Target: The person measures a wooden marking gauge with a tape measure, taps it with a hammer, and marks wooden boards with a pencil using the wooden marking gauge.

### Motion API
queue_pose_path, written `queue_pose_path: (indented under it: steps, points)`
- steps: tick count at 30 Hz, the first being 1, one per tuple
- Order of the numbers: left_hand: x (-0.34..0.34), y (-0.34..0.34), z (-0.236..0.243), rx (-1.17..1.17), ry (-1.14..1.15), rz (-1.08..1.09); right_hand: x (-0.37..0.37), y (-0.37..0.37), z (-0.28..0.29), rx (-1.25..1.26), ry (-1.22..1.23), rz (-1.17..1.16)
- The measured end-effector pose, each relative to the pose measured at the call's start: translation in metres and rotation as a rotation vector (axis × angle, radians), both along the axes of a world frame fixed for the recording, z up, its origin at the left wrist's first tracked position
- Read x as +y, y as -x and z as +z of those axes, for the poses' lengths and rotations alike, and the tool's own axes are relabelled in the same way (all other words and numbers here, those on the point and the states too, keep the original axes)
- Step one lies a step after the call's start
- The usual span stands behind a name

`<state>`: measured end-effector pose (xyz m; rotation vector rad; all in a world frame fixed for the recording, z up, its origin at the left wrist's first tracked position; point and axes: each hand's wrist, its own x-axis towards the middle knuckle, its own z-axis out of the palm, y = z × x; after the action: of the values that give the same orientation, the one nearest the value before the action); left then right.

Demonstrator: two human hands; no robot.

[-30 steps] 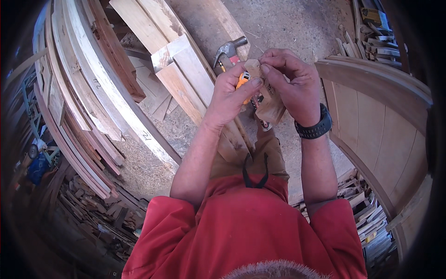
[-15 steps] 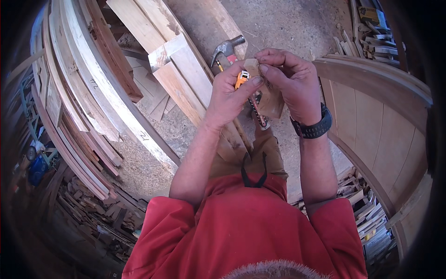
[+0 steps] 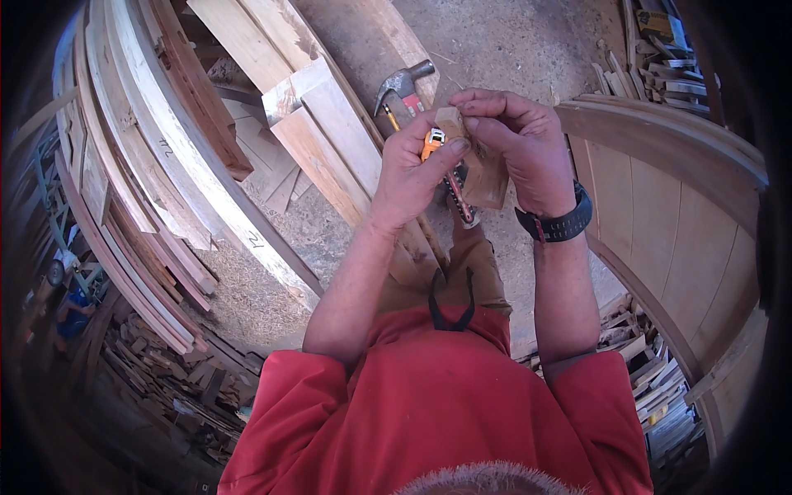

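In my left hand [image 3: 412, 169], thumb and fingers are closed around a small orange-and-white tool [image 3: 433, 143]. A dark speckled strip with red edges [image 3: 459, 194] extends below that hand, and I cannot tell whether it belongs to the tool. Right beside it is a pale wooden block [image 3: 488, 183], upper end between my two hands. My right hand [image 3: 528, 144], with a dark watch on its wrist, has its fingers bent and pinched at the block's upper edge. Any small item within that pinch is hidden. Just beyond my left hand lies a claw hammer [image 3: 403, 85], beside a yellow pencil [image 3: 391, 117].
Stacked planks [image 3: 326, 136] run beside the hammer. Long curved boards [image 3: 177, 157] stand at the left. A large curved wooden panel piece [image 3: 660, 214] is at the right. Scrap wood heaps [image 3: 165, 384] and sawdust [image 3: 256, 289] cover parts of the concrete floor [image 3: 528, 49].
My right hand has shifted slightly to the right, showing more of the block's side. The left hand, still on the orange tool, has barely moved.
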<state>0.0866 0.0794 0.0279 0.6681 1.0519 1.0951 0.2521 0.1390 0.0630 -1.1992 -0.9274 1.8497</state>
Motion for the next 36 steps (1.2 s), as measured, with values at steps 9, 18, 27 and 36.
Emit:
queue_pose_path:
  steps: [9,18,27,36]
  points:
    - [0.0,0.0,-0.006,-0.139,0.08,0.04,0.001,0.008,0.01,-0.072,0.019,0.008]
    - [-0.003,0.001,-0.013,-0.299,0.121,0.063,-0.003,0.016,0.001,-0.212,-0.094,-0.018]
    - [0.001,-0.002,-0.008,-0.465,0.156,0.077,0.001,0.002,0.001,-0.189,-0.141,0.028]
    - [0.004,0.006,-0.006,-0.482,0.196,0.013,0.009,0.002,0.002,-0.371,-0.303,0.114]
